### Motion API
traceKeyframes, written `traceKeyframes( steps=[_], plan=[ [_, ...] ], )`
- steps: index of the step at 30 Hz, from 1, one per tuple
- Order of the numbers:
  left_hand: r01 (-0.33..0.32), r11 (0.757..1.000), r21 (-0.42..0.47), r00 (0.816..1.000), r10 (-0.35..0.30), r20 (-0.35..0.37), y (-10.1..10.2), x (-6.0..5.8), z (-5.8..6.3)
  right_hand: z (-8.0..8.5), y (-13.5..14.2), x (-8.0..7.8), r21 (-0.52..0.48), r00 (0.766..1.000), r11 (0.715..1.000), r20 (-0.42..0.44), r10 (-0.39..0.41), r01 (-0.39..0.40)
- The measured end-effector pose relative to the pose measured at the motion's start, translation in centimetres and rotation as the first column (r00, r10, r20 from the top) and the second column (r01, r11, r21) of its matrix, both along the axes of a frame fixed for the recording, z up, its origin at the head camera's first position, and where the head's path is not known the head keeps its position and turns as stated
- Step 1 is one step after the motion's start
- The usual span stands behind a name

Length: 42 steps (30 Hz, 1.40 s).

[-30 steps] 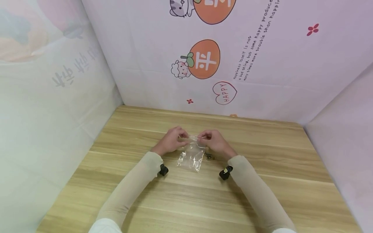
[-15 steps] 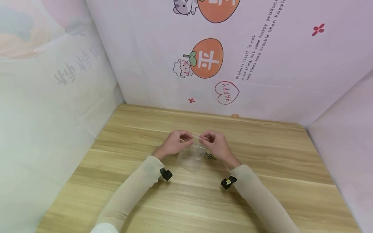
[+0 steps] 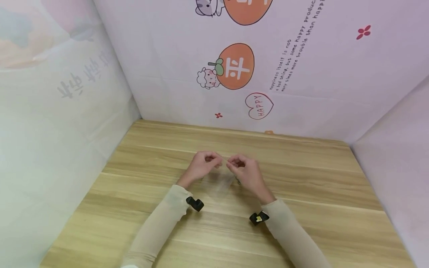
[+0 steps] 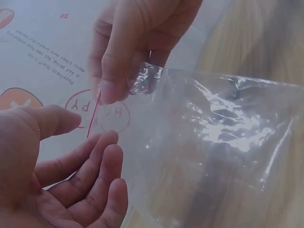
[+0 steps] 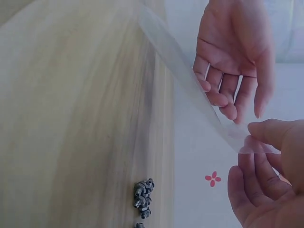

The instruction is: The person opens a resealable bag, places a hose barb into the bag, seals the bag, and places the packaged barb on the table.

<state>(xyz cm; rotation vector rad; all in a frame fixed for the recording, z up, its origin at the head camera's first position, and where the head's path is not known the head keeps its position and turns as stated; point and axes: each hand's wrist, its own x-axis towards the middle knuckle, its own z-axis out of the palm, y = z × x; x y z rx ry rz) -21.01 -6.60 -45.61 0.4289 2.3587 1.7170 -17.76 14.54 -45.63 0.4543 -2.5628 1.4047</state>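
A clear zip bag with a red line along its mouth hangs between my hands. My right hand pinches a corner of it between thumb and fingers, as the right wrist view shows. My left hand is beside the bag's mouth; in the left wrist view its thumb stands apart from its loosely bent fingers, around the red edge without pinching it. A small heap of dark metal pieces, like screws or fittings, lies on the table, partly covered by my right hand in the head view.
The wood-grain table is bounded by a printed cloth wall at the back, with more cloth at the left and right. A black wrist camera sits at each cuff.
My hands have come closer together, and the bag has turned so that less of it shows. The metal pieces are now more covered by my right hand.
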Motion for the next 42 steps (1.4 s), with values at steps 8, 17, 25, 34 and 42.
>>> traceKeyframes(
  steps=[8,17,25,34,42],
  plan=[
    [-0.005,0.996,0.086,0.990,-0.007,0.143,0.6,0.3,-0.6,-0.5,0.1,0.9,0.107,0.988,0.992,-0.132,0.083,-0.069],
    [0.028,0.993,0.115,0.985,-0.047,0.166,1.0,0.8,-1.0,-1.0,0.6,1.3,0.181,0.969,0.976,-0.190,0.157,-0.122],
    [0.065,0.993,0.102,0.985,-0.080,0.150,0.7,0.7,-1.0,-0.9,0.7,1.0,0.223,0.974,0.960,-0.116,0.196,-0.167],
    [0.116,0.992,0.047,0.982,-0.121,0.143,0.0,0.7,-0.6,0.1,1.6,0.7,0.080,0.977,0.976,0.080,0.198,-0.204],
    [0.153,0.988,0.034,0.979,-0.156,0.132,0.3,0.7,-0.9,-0.1,1.2,0.6,0.027,0.966,0.974,0.137,0.218,-0.224]
  ],
)
